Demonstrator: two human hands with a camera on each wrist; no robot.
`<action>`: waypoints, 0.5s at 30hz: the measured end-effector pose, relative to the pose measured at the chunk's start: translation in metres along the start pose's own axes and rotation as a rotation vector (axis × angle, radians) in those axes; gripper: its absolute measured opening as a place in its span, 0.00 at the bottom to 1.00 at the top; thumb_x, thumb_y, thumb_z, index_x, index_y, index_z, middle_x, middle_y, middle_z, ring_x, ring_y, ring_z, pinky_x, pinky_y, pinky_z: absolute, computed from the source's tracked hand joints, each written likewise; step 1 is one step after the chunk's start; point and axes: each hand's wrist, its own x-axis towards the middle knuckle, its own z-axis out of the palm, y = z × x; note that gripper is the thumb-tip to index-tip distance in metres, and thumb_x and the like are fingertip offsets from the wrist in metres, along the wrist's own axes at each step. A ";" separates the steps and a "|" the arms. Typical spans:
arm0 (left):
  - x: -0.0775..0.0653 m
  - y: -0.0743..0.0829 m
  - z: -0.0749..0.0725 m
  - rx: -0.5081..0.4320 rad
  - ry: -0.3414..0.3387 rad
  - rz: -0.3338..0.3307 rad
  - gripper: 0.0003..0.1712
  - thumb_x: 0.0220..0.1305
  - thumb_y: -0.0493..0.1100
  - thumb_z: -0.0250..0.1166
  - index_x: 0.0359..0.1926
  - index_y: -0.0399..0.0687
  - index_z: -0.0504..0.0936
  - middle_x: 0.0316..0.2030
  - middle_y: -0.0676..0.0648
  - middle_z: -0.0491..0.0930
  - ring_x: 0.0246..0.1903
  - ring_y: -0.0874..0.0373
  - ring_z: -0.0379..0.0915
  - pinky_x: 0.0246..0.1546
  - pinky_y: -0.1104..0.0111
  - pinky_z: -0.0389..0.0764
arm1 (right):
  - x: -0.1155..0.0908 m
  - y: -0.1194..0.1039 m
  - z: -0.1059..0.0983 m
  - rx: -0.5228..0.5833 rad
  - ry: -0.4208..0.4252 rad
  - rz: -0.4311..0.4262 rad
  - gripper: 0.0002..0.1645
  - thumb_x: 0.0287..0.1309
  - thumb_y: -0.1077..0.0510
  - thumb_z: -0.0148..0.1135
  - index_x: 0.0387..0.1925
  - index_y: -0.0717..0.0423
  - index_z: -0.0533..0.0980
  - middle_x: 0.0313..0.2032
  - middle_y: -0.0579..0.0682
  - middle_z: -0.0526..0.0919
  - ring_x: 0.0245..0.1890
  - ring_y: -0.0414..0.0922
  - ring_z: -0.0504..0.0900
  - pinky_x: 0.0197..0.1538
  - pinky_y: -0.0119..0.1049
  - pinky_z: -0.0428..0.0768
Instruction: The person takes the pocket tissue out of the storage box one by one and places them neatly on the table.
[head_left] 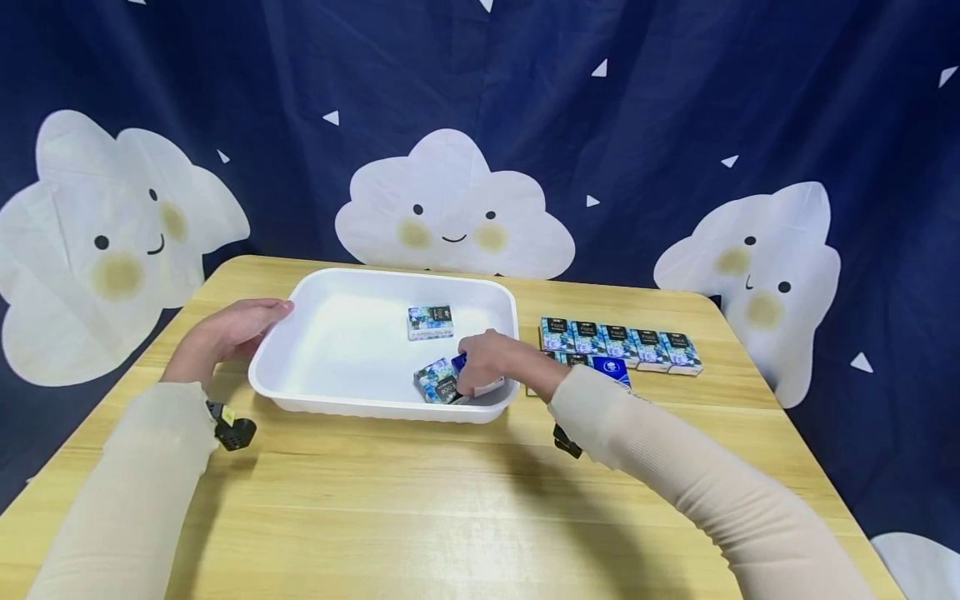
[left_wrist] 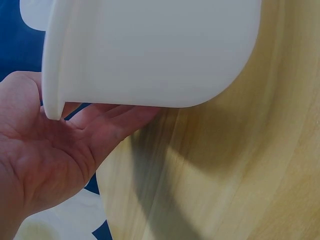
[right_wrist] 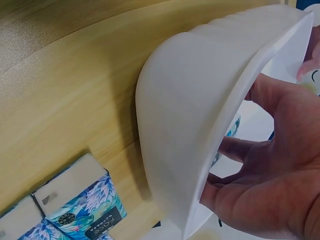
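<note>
A white plastic tub (head_left: 337,350) sits on the wooden table. At its left end my left hand (head_left: 251,323) grips the rim, thumb on top; in the left wrist view, that hand's fingers (left_wrist: 117,120) reach beneath the wall. My right hand (head_left: 483,362) is down inside the right end, holding a pocket tissue pack (head_left: 458,362) that it mostly covers. Beside it lies a floral tissue pack (head_left: 437,381), and another floral pack (head_left: 431,322) lies farther back in the tub. The tub wall hides the right fingertips in the right wrist view.
Right of the tub, several floral tissue packs (head_left: 618,343) stand in a row on the table (head_left: 420,508). In front of them is a shorter row, partly behind my right arm, with a plain blue pack (head_left: 611,367). A dark blue cloud-print curtain (head_left: 480,83) hangs behind.
</note>
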 end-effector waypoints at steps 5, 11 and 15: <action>0.000 0.000 0.000 0.000 0.002 -0.002 0.44 0.81 0.63 0.35 0.80 0.37 0.37 0.72 0.30 0.58 0.59 0.47 0.72 0.52 0.62 0.81 | -0.001 0.002 0.000 0.022 0.027 -0.012 0.36 0.47 0.55 0.70 0.61 0.53 0.73 0.50 0.54 0.78 0.49 0.49 0.74 0.45 0.39 0.76; 0.001 -0.002 0.001 -0.003 0.004 -0.012 0.44 0.81 0.63 0.34 0.80 0.38 0.36 0.72 0.30 0.57 0.62 0.44 0.70 0.52 0.61 0.82 | -0.003 0.003 -0.003 0.068 0.055 -0.011 0.40 0.49 0.53 0.72 0.65 0.53 0.70 0.50 0.54 0.79 0.46 0.48 0.77 0.40 0.38 0.78; 0.002 -0.002 0.002 -0.011 0.005 -0.011 0.44 0.81 0.63 0.34 0.80 0.38 0.36 0.72 0.30 0.57 0.61 0.44 0.70 0.52 0.61 0.82 | -0.005 0.004 -0.007 0.099 0.059 -0.005 0.40 0.50 0.52 0.72 0.65 0.52 0.69 0.50 0.55 0.78 0.43 0.49 0.79 0.36 0.39 0.81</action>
